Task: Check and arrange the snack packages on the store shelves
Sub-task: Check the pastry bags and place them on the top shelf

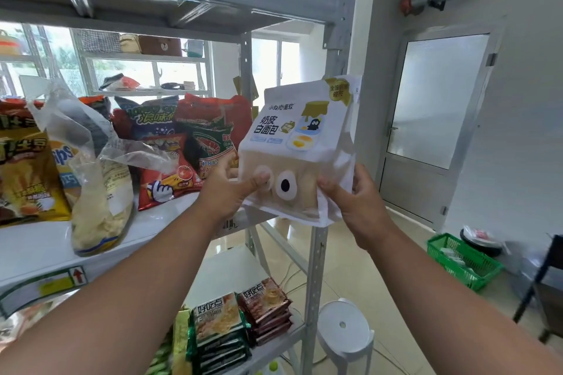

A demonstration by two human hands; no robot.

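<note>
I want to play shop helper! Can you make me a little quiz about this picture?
1. True or false: both hands hold the white bread bag.
2. Which hand has its thumb over one cartoon eye: A) left hand B) right hand?
3. Fill in: the stacked cracker packs sit on the ____ shelf, below the red chip bag.

Key: 1 true; 2 A; 3 lower.

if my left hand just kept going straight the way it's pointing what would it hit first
Probably the white bread bag the left hand already grips; behind it, the green prawn cracker bag, though depth is unclear.
</note>
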